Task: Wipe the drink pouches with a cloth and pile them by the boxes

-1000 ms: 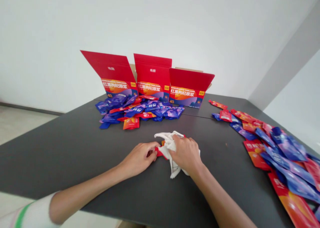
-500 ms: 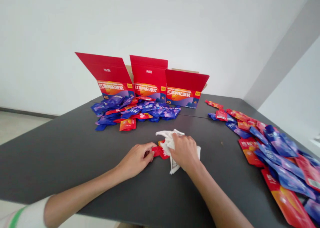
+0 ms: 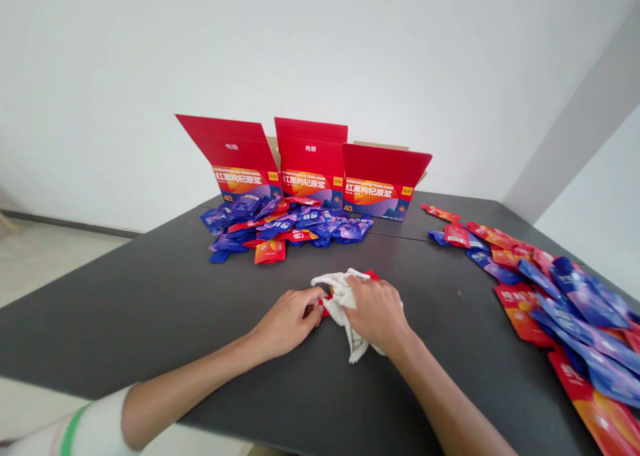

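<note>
My left hand (image 3: pixel 290 323) pinches the end of a red pouch (image 3: pixel 325 305) close to the middle of the dark table. Most of that pouch is hidden under a crumpled white cloth (image 3: pixel 344 300); a red corner shows beyond the cloth. My right hand (image 3: pixel 377 311) is pressed over the cloth with its fingers curled on it, right beside my left hand. A loose corner of the cloth hangs toward me on the table top.
Three open red boxes (image 3: pixel 310 176) stand at the back of the table (image 3: pixel 165 309). Blue and red pouches (image 3: pixel 280 228) are heaped in front of them. A longer pile of pouches (image 3: pixel 585 323) runs along the right side.
The camera view has shifted slightly left. The cloth and my right hand now cover more of the pouch near my left fingers, and a red corner shows on its far side.
</note>
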A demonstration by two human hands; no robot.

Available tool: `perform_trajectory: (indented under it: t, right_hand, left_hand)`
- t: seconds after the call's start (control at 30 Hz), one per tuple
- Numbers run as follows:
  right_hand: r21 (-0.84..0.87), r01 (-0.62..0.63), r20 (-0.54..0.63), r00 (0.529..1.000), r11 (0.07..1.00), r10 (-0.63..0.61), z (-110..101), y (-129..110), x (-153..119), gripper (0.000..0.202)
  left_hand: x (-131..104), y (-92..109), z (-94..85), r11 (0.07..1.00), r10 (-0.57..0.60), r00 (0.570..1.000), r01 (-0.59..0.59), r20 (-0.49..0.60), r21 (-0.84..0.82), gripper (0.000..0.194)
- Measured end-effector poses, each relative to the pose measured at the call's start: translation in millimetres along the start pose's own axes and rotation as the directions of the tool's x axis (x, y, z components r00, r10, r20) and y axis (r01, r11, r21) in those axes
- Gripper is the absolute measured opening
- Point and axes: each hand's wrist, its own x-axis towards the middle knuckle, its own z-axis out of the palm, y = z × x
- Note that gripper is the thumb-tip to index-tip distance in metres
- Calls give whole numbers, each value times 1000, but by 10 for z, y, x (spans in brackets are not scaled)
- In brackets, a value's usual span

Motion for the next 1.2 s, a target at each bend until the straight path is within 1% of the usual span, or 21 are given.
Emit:
perform_trajectory:
  t: [0.07,0.1,0.13,0.23,0.27,0.3,0.4,0.43,0.47,0.5,0.6,0.63,0.67,0.77,0.8,0.9,0.93,0.97,1.07,1.1,1.2]
  right_hand:
    - [-34,-148,-35,988,988,147,11,38,15,26]
    - [-41,-174,-46,984,984,172,19,54,19,25]
    - [-38,-150,-46,988,988,148,28,63,19,24]
    - [2,49,-8,999,999,-49,48,53,7,25]
    - [11,73,4,997,997,-73,50,51,7,26]
    - [12,52,13,999,999,-53,47,53,11,26]
    - [-13,-126,10,992,992,127,26,76,29,30]
    - [-21,-159,4,987,987,159,19,77,30,30]
    - [-23,-150,4,989,988,150,15,71,25,30]
    - [-16,-103,7,995,995,103,15,58,17,28]
    - [28,83,28,996,996,-83,23,15,-9,26]
    - [33,87,24,996,996,-88,26,12,-10,26]
    - [24,49,13,999,999,-49,26,18,-7,25]
    - [-23,-149,-36,988,989,148,26,53,9,25]
    - [-24,-154,-38,988,988,153,28,57,10,25]
    - [12,4,-8,1000,1000,-4,38,31,-1,26]
    - [19,32,-9,999,999,-32,41,19,-7,26]
    - [16,14,-18,1000,1000,-13,42,10,-11,26]
    - [-10,-122,-70,990,993,121,42,7,-20,26]
    - [-11,-122,-79,990,992,121,42,11,-21,25]
    - [14,-17,-59,998,1000,18,48,31,-14,22]
  left_hand:
    - [-4,7,-11,1000,-3,1000,3,-1,-2,19]
    - [-6,7,-14,1000,-7,1000,7,-1,-4,19]
    - [-7,5,-16,1000,-10,1000,10,-3,-9,19]
    - [-9,-9,-15,999,-7,1000,7,1,-31,19]
    - [-9,-13,-14,999,-4,1000,4,4,-36,20]
    - [-9,-15,-15,999,-4,1000,4,7,-37,19]
    - [-9,-16,-20,999,-5,1000,5,9,-33,18]
    - [-8,-18,-22,999,-4,1000,4,8,-36,18]
    - [-7,-21,-22,999,-3,1000,3,8,-38,18]
    - [-6,-26,-22,999,-2,1000,2,8,-39,18]
    - [-2,-41,-18,1000,-4,1000,4,18,-27,17]
    - [-1,-44,-16,1000,-5,1000,6,18,-26,16]
    - [-1,-45,-15,1000,-7,1000,7,16,-28,16]
    - [1,-40,-13,999,-16,1000,17,15,-33,19]
    - [3,-37,-12,999,-19,1000,20,17,-28,19]
    - [12,-33,-6,1000,-14,1000,14,25,-18,17]
    - [14,-31,-5,1000,-9,1000,10,28,-19,17]
    - [16,-29,-3,1000,-6,999,7,32,-20,17]
    - [17,-24,1,1000,-4,999,5,37,-29,20]
    - [18,-23,2,1000,-4,999,5,36,-30,21]
    - [22,-24,6,1000,1,999,0,36,-32,21]
